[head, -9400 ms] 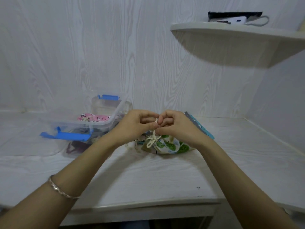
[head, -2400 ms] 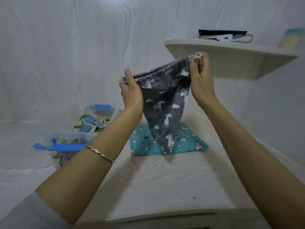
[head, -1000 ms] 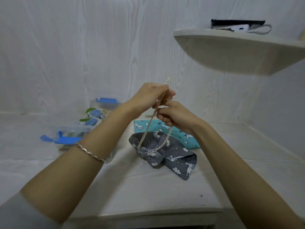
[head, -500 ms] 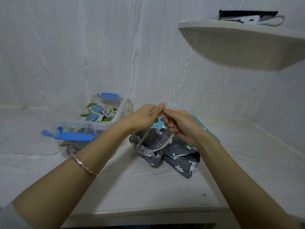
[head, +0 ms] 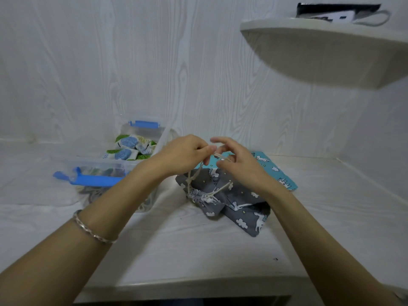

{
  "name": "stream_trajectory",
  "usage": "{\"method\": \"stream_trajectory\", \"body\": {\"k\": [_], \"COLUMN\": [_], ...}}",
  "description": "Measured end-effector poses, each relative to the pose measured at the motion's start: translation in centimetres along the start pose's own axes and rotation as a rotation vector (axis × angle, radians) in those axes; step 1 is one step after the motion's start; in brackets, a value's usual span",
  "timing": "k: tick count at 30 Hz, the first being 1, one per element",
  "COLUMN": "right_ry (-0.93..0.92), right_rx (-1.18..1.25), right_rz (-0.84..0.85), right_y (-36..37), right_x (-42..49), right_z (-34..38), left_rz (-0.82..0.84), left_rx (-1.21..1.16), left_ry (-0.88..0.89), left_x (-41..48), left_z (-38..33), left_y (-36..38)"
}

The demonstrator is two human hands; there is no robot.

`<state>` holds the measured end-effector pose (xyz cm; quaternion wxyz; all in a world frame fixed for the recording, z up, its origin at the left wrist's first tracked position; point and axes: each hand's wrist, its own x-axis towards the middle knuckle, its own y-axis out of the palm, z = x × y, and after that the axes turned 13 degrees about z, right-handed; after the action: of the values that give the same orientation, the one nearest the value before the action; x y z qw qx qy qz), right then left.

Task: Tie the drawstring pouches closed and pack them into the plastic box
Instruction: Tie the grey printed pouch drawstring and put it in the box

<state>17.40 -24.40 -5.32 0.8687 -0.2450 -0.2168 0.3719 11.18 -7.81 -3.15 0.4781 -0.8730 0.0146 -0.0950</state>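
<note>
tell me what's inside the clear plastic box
A leaf-print pouch lies on top inside the plastic box. Darker fabric shows dimly through its front wall; what is underneath is covered.

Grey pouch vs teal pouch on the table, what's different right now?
The grey pouch lies crumpled with its mouth cinched; the teal pouch lies flat. The left hand and right hand hold the grey pouch's drawstring; neither hand holds the teal pouch. The grey pouch sits nearer the person, the teal pouch behind it, partly hidden. Both carry a white animal-and-cloud print and rest on the table, outside the plastic box.
</note>
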Motion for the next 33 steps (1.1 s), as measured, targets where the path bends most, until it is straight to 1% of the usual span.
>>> {"method": "stream_trajectory", "body": {"k": [1, 2, 3, 6, 8, 11, 13, 15, 17, 19, 21, 24, 26, 27, 28, 29, 30, 31, 32, 33], "right_ry": [-0.043, -0.062, -0.05, 0.001, 0.006, -0.009, -0.02, -0.014, 0.014, 0.0, -0.053, -0.097, -0.098, -0.098, -0.098, -0.107, -0.119, -0.136, -0.142, -0.127], "right_rx": [-0.088, -0.11, -0.056, 0.293, 0.441, 0.577, 0.561, 0.511, 0.432, 0.364, 0.387, 0.436, 0.57, 0.712, 0.883, 1.068, 1.223, 1.36, 1.443, 1.466], "right_rz": [0.016, 0.035, 0.053, 0.157, 0.215, 0.302, 0.324, 0.269, 0.123, -0.029, -0.118, -0.222, -0.279, -0.284, -0.272, -0.255, -0.249, -0.254, -0.255, -0.243], "right_y": [0.2, 0.4, 0.5, 0.4, 0.4, 0.3, 0.4, 0.8, 1.2, 1.4, 1.3, 0.9, 0.5, 0.1, -0.3, -0.7, -1.0, -1.1, -1.2, -1.2], "right_x": [0.0, 0.0, -0.1, -0.4, -0.5, -0.9, -1.2, -1.2, -0.9, -0.8, -0.6, -0.5, -0.4, -0.3, -0.3, -0.4, -0.5, -0.5, -0.6, -0.8], "right_z": [0.0, 0.0, 0.2, 0.5, 0.4, 0.7, 0.9, 1.1, 1.2, 1.3, 1.2, 0.6, 0.2, 0.1, -0.1, -0.3, -0.6, -0.9, -1.3, -1.6], "left_rz": [0.019, 0.029, 0.033, 0.066, 0.059, 0.023, 0.02, 0.028, 0.045, 0.041, 0.018, -0.081, -0.195, -0.28, -0.363, -0.419, -0.421, -0.35, -0.219, -0.08], "left_rx": [-0.019, -0.038, -0.053, -0.11, -0.151, -0.148, -0.117, -0.132, -0.17, -0.187, -0.173, -0.105, 0.064, 0.131, 0.144, 0.059, -0.187, -0.567, -0.989, -1.356], "left_ry": [0.01, 0.019, 0.03, 0.081, 0.095, 0.091, 0.085, 0.083, 0.08, 0.078, 0.046, 0.012, -0.021, -0.031, -0.041, -0.055, -0.054, -0.037, 0.001, 0.047], "left_x": [0.0, 0.1, 0.2, 0.4, 0.5, 0.5, 0.6, 0.7, 0.6, 0.3, 0.0, -0.6, -0.8, -0.8, -0.9, -1.0, -0.9, -0.8, -0.8, -0.8], "left_z": [-0.2, -0.3, -0.3, -0.1, 0.0, -0.1, 0.0, 0.2, 0.0, -0.2, -0.3, -0.7, -1.0, -1.0, -1.0, -0.8, -0.5, -0.6, -0.8, -0.9], "left_y": [0.0, -0.1, -0.1, 0.0, 0.1, 0.1, 0.2, 0.2, 0.2, 0.2, 0.2, 0.0, -0.6, -1.0, -1.2, -1.5, -1.8, -1.9, -2.0, -2.0]}}
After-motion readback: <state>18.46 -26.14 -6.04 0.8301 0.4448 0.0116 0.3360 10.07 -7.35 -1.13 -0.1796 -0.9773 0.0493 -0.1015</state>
